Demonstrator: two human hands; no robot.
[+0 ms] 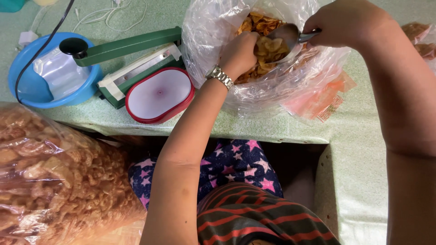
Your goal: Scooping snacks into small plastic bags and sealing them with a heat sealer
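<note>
A large clear plastic bag [213, 54] full of golden fried chips [265, 47] lies open on the green table. My right hand [340, 22] is shut on the handle of a metal scoop [286, 35] that is sunk into the chips. My left hand [238, 52], with a metal watch on its wrist, is inside the bag mouth with its fingers curled on the chips beside the scoop's bowl. Whether it grips any chips is hidden.
A green heat sealer [122, 50] lies left of the bag, with a red-rimmed white tray [159, 93] in front of it. A blue bowl [27, 86] holds clear bags. A big bag of puffed snacks [54, 181] sits at lower left. Orange packets [322, 97] lie under the bag.
</note>
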